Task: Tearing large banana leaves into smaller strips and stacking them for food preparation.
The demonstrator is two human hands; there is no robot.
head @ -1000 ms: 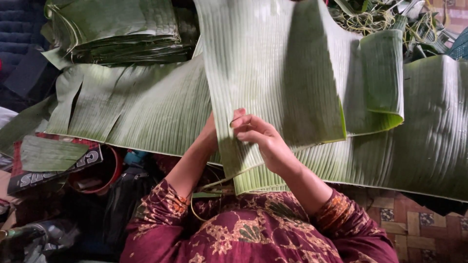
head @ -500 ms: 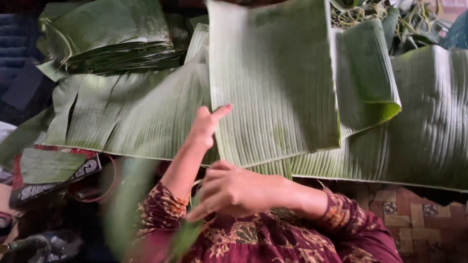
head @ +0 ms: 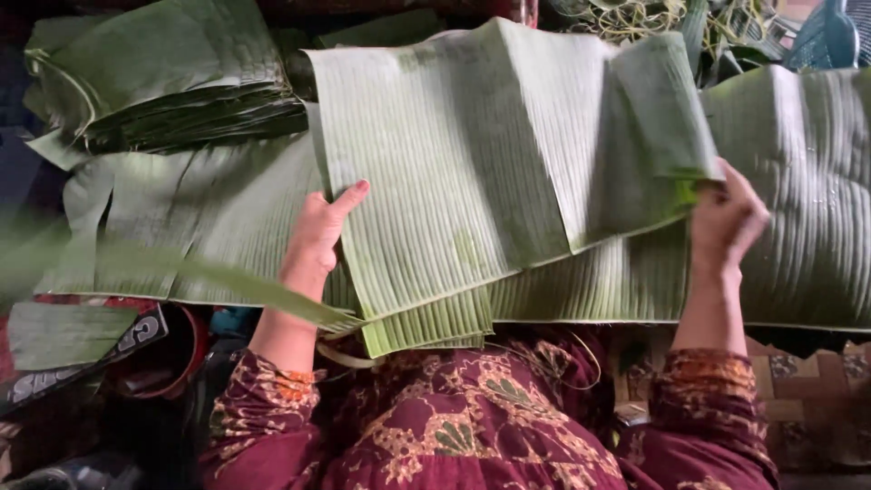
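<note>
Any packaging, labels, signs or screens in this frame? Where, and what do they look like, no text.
Printed packet: bottom left, beside the person's left arm, flat, dark with pale lettering, partly under a cut leaf piece.
Patterned carton: bottom right, under the banana leaves, tan and brown.
No screens or signs visible.

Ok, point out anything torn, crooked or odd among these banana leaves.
The top leaf piece lies askew, its right end folded over near the right hand. The left hand presses its left edge. No tears are visible.
</note>
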